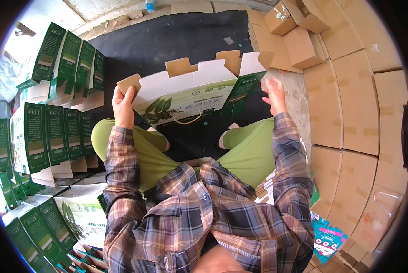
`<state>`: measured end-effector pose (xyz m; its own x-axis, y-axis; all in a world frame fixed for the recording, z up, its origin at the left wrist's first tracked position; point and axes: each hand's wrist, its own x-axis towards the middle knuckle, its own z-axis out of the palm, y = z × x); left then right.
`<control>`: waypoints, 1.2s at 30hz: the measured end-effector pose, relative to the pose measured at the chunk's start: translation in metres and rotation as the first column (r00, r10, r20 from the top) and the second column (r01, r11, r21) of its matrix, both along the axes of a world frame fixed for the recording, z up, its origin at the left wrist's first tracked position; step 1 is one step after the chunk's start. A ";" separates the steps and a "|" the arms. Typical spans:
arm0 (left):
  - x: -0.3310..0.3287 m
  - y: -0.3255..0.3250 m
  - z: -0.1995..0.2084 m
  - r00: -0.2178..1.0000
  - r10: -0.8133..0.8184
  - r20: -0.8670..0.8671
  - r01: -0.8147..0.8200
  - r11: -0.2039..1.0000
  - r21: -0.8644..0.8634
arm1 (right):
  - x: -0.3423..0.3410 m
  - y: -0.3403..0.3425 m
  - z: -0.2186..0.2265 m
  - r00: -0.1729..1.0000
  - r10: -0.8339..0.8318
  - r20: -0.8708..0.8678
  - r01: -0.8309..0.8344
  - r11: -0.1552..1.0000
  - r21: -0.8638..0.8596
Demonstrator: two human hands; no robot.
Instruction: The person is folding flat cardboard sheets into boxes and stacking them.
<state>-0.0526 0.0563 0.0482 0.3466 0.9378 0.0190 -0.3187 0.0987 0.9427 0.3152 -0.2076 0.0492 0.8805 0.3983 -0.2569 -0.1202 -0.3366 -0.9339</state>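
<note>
A white and green printed carton (185, 98) with a rope handle (188, 120) stands in front of my knees, its top flaps raised with brown inner sides showing. My left hand (123, 107) pinches the brown flap at the carton's left end between thumb and fingers. Just beyond the green right end, my right hand (275, 96) is held in the air, apart from the carton. Its fingers are spread and a little blurred, with nothing visible in them.
Rows of green and white cartons (56, 132) stand along my left. Plain brown boxes (358, 100) are stacked on the right, with open brown boxes (304, 48) at the far right. A black mat (167, 41) covers the floor, and a blue printed packet (327, 239) lies near right.
</note>
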 end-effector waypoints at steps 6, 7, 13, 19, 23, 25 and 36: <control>-0.025 -0.016 -0.008 0.989 -0.140 -0.052 0.146 0.978 0.150 | -0.044 0.033 0.024 0.695 0.189 0.694 -0.053 0.976 -0.213; -0.024 -0.020 -0.005 0.984 -0.173 -0.031 0.176 0.970 0.169 | -0.049 0.036 0.028 0.663 0.191 0.724 -0.008 0.968 -0.249; -0.022 -0.024 0.028 0.911 -0.307 -0.274 0.390 0.856 0.339 | -0.057 0.046 0.036 0.700 0.182 0.690 0.011 0.964 -0.266; -0.023 -0.021 0.023 0.992 0.032 -0.120 -0.002 0.969 0.247 | -0.055 0.025 0.039 0.790 0.027 0.613 -0.185 0.963 0.195; -0.016 -0.015 0.036 0.944 0.319 0.089 -0.328 0.937 0.118 | -0.064 0.011 0.072 0.965 0.025 0.261 -0.159 0.847 0.507; -0.014 -0.010 0.032 0.943 0.325 0.074 -0.333 0.933 0.138 | -0.064 0.007 0.074 0.990 0.139 0.028 -0.130 0.809 0.573; -0.003 -0.004 0.050 0.249 0.776 -0.580 0.224 0.536 0.814 | -0.057 -0.005 0.055 0.944 0.310 -0.108 -0.223 0.846 0.484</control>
